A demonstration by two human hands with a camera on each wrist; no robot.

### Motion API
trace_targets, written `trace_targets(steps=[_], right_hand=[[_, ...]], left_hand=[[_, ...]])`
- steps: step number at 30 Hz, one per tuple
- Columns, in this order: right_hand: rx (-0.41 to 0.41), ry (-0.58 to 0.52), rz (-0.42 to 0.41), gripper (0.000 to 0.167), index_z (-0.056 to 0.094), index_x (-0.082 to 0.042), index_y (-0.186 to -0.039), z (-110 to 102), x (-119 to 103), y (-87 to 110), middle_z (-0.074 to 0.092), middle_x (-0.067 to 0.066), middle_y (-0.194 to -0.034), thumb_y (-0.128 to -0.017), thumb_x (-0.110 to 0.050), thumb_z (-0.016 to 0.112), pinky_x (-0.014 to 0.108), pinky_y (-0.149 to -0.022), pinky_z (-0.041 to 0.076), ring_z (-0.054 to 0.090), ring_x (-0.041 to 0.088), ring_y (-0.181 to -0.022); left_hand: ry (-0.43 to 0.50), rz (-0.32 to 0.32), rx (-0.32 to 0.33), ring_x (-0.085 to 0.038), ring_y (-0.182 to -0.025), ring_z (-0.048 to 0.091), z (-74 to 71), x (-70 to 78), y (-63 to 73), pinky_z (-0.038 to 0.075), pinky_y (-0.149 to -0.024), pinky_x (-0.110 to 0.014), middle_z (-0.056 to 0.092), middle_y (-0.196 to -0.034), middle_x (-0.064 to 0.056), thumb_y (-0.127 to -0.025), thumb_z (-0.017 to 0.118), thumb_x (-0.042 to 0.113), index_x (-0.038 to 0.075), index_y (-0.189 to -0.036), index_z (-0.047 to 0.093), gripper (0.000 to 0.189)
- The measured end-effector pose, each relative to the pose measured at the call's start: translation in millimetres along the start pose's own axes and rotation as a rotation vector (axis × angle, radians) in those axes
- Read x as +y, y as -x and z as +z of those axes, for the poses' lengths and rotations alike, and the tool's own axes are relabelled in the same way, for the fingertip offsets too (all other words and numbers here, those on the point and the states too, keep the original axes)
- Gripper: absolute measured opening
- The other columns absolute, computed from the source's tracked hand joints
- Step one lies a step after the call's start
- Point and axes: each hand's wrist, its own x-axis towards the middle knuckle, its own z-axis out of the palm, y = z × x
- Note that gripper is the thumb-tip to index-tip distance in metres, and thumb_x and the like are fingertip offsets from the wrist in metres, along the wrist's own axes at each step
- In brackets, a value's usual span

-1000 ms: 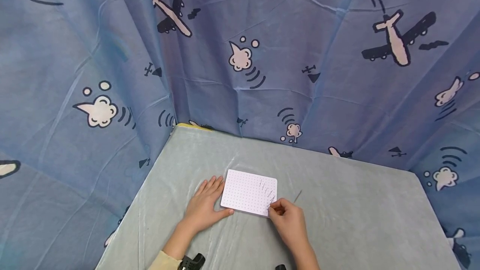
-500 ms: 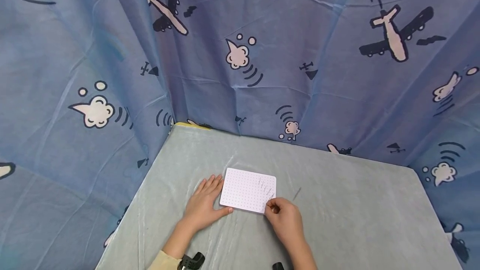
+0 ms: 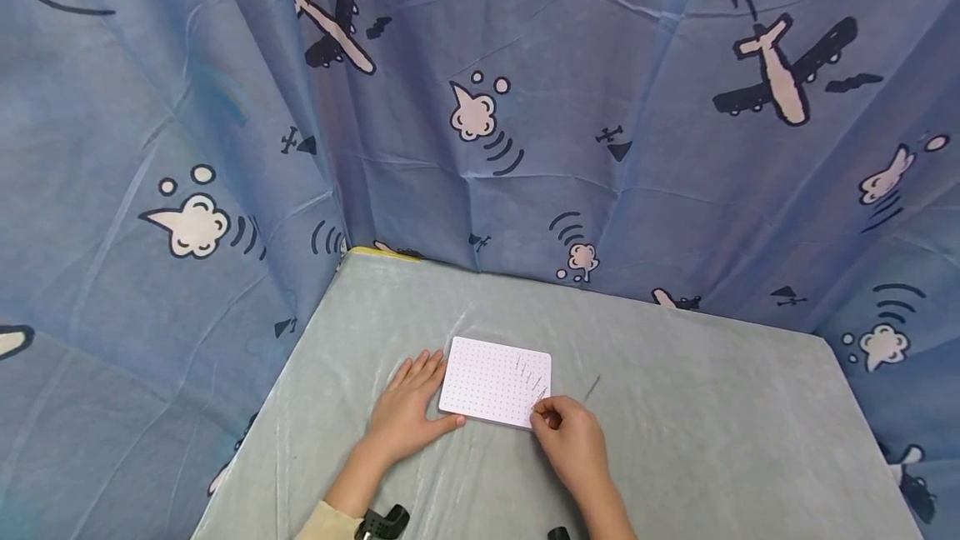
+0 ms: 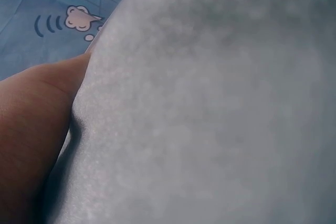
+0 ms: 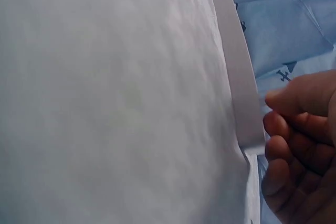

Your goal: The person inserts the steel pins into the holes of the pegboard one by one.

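Observation:
A white board point(image 3: 483, 382) with a grid of small holes lies flat in the head view. Several thin dark pins point(image 3: 528, 375) stand in its right part. My left hand point(image 3: 405, 415) rests spread on the cloth, fingertips and thumb against the board's left side and lower left corner. At the lower right corner my right hand point(image 3: 573, 440) has thumb and forefinger together, pinching what looks like a thin pin, mostly hidden by the fingers. The right wrist view shows the board's pale side edge point(image 5: 241, 87) beside the curled fingers point(image 5: 278, 174).
One loose thin pin point(image 3: 592, 387) lies on the grey cloth-covered table point(image 3: 712, 440), right of the board. A blue curtain point(image 3: 420, 182) with printed planes and clouds encloses the back and sides.
My right hand has shifted slightly left along the lower right corner of the board, thumb and forefinger still together. My left hand stays in place. The camera view has shifted a little.

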Motion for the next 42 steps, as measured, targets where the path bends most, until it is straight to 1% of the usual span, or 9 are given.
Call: trace_targets(steps=[6,11,15,19,26,29,33,37,42], right_hand=[[-0.090,-0.002,0.111,0.011,0.078,-0.010,-0.094,-15.7,8.1,-7.6,0.070,-0.005,-0.081,-0.088,-0.005,0.086,0.027,-0.065,0.053,0.062,0.010,-0.074],[-0.070,0.033,0.173,0.006,0.079,-0.009,-0.099,-27.3,21.1,-18.3,0.069,-0.002,-0.082,-0.096,-0.014,0.080,0.032,-0.068,0.051,0.061,0.014,-0.074],[-0.050,0.059,0.190,0.012,0.078,-0.006,-0.101,-31.0,31.6,-25.8,0.067,0.001,-0.083,-0.101,-0.018,0.074,0.034,-0.067,0.048,0.058,0.018,-0.074],[-0.069,0.093,0.210,0.015,0.077,-0.004,-0.111,-33.6,37.5,-31.9,0.067,0.004,-0.087,-0.103,-0.016,0.071,0.036,-0.066,0.047,0.058,0.021,-0.075],[-0.086,0.174,0.204,0.026,0.075,0.000,-0.126,-33.6,40.4,-42.3,0.068,0.015,-0.101,-0.103,-0.012,0.072,0.050,-0.071,0.054,0.063,0.028,-0.082],[-0.065,0.199,0.189,0.027,0.074,0.004,-0.124,-33.4,40.4,-45.1,0.067,0.020,-0.103,-0.103,-0.012,0.072,0.056,-0.075,0.056,0.065,0.033,-0.085],[-0.034,0.223,0.185,0.022,0.074,0.008,-0.115,-33.8,41.5,-45.9,0.067,0.024,-0.104,-0.103,-0.009,0.071,0.058,-0.077,0.057,0.066,0.038,-0.087],[-0.017,0.247,0.187,0.015,0.074,0.007,-0.106,-35.1,43.7,-45.2,0.068,0.024,-0.102,-0.102,-0.007,0.070,0.059,-0.077,0.057,0.067,0.041,-0.088],[-0.013,0.271,0.182,0.009,0.073,0.005,-0.099,-38.2,44.8,-44.1,0.068,0.021,-0.093,-0.100,-0.003,0.069,0.059,-0.073,0.057,0.067,0.039,-0.081]], left_hand=[[0.006,0.000,0.000,-0.021,-0.168,0.015,-0.3,-0.1,0.6,0.006,-0.137,-0.040,0.027,-0.179,-0.001,-0.092,0.071,0.076,0.013,-0.171,0.037,0.107],[0.016,0.005,0.003,-0.022,-0.168,0.016,-1.5,-0.2,1.1,0.007,-0.138,-0.041,0.028,-0.179,-0.001,-0.092,0.070,0.076,0.013,-0.171,0.038,0.106],[0.019,0.009,0.007,-0.022,-0.167,0.017,-1.5,-1.1,0.7,0.008,-0.138,-0.041,0.029,-0.179,-0.001,-0.092,0.070,0.076,0.013,-0.171,0.038,0.105],[0.016,0.016,0.003,-0.022,-0.167,0.018,-0.7,-2.2,1.4,0.008,-0.138,-0.042,0.029,-0.179,-0.001,-0.092,0.069,0.077,0.013,-0.171,0.038,0.106],[0.011,0.006,-0.003,-0.020,-0.168,0.016,-2.1,-1.6,2.5,0.007,-0.138,-0.040,0.028,-0.179,0.001,-0.093,0.070,0.076,0.014,-0.171,0.038,0.105],[0.006,0.006,-0.003,-0.020,-0.168,0.016,-3.0,-0.5,2.5,0.007,-0.138,-0.039,0.028,-0.179,0.000,-0.093,0.070,0.076,0.013,-0.171,0.038,0.105],[0.008,0.009,0.002,-0.020,-0.168,0.016,-3.2,0.2,2.3,0.007,-0.138,-0.040,0.028,-0.179,0.000,-0.093,0.071,0.075,0.012,-0.171,0.039,0.105],[0.003,0.003,-0.003,-0.019,-0.168,0.015,-2.9,-0.3,2.1,0.006,-0.138,-0.038,0.027,-0.180,0.001,-0.093,0.070,0.076,0.013,-0.171,0.037,0.106],[-0.003,0.001,0.000,-0.020,-0.168,0.017,-3.0,-1.5,2.4,0.007,-0.138,-0.039,0.028,-0.179,0.000,-0.093,0.069,0.077,0.013,-0.171,0.038,0.106]])
